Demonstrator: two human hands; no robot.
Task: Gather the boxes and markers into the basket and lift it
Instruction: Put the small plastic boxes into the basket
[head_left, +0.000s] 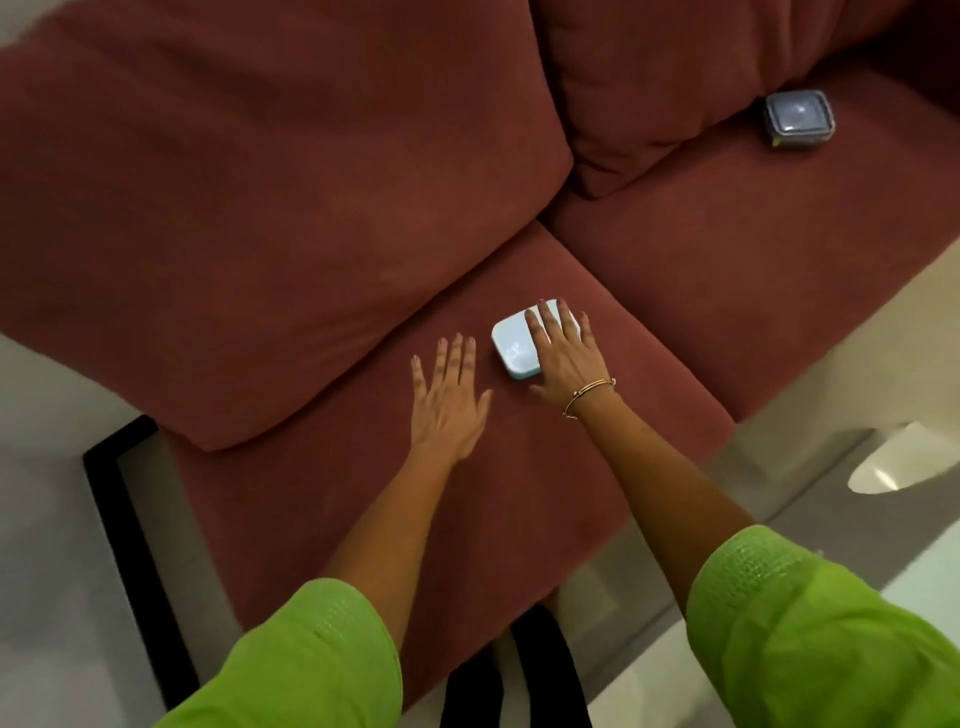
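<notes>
Box, pale blue, rounded corners, lies flat on the near sofa seat cushion, close to the seam between the two cushions. Right hand laid over its right half, fingers spread flat across the lid, thumb low at the near edge; touching but not yet closed around it, so nothing is lifted. Left hand just beside the box on its left, palm down, fingers extended, empty, above or on the cushion, cannot tell which. Second box, dark with clear lid, sits well apart on the far cushion. No basket or markers in view. Judgement: task at an early stage; both boxes ungathered, markers and lift outstanding
</notes>
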